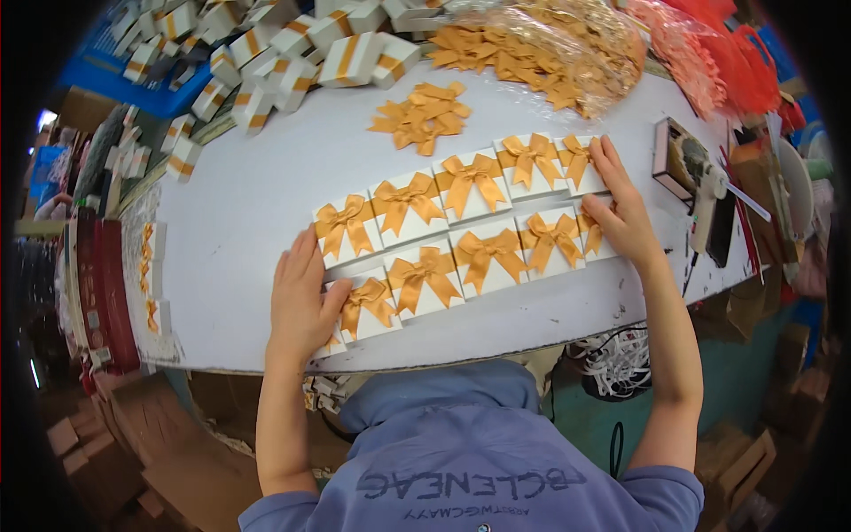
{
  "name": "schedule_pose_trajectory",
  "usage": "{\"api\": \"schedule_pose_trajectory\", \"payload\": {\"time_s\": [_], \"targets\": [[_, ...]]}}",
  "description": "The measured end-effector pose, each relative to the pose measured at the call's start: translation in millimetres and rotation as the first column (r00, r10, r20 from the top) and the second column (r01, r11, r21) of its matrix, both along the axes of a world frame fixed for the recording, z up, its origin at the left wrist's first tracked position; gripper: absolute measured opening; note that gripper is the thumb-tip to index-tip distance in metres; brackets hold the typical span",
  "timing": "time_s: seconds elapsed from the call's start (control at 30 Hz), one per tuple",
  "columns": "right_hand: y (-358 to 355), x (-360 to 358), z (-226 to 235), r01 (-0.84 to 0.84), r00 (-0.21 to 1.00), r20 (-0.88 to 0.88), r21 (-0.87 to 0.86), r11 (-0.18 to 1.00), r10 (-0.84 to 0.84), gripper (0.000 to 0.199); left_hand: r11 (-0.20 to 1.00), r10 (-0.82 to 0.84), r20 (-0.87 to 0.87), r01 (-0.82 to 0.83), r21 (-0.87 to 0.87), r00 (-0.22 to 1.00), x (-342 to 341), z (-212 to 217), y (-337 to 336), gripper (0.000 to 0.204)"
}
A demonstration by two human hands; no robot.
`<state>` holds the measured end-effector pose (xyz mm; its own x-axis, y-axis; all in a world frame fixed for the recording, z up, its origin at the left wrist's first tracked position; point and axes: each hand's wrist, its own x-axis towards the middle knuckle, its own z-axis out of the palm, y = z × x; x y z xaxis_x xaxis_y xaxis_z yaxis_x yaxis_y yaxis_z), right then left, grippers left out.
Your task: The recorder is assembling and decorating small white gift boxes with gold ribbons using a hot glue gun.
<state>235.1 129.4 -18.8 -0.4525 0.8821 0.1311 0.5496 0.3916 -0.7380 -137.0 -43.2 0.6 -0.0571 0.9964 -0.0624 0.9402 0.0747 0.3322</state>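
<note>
Two rows of white gift boxes (417, 297) with gold satin ribbon bows lie side by side on the white tabletop (239, 266), slanting up to the right. My left hand (299, 297) presses against the left end of the rows, its thumb over the near row and its fingers along the far row's end. At the opposite end my right hand (628, 217) holds the last boxes, fingers on the far row and thumb by the near one. The boxes are clasped between both hands. My palms hide parts of the end boxes.
Behind the rows lie a small pile of gold bows (421, 117) and a clear plastic bag (576, 53) of more bows. White boxes with gold bands (292, 75) are heaped at the back left. A glue gun (709, 208) rests at the right edge; bowed boxes (152, 275) line the left edge.
</note>
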Motion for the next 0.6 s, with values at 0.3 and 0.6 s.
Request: {"api": "schedule_pose_trajectory", "payload": {"time_s": [0.3, 0.6], "targets": [[-50.5, -102.7, -2.7, -0.303, 0.946, -0.13, -0.042, 0.952, 0.296, 0.064, 0.95, 0.193, -0.008, -0.185, 0.253, 0.981, -78.2, -7.7, -127.4, 0.03], [-164.0, -285.5, -16.5, -0.65, 0.728, -0.371, -0.106, 0.753, 0.576, 0.058, 0.928, 0.135, -0.002, -0.125, 0.352, 0.991, -45.7, 25.3, -100.9, 0.05]]}}
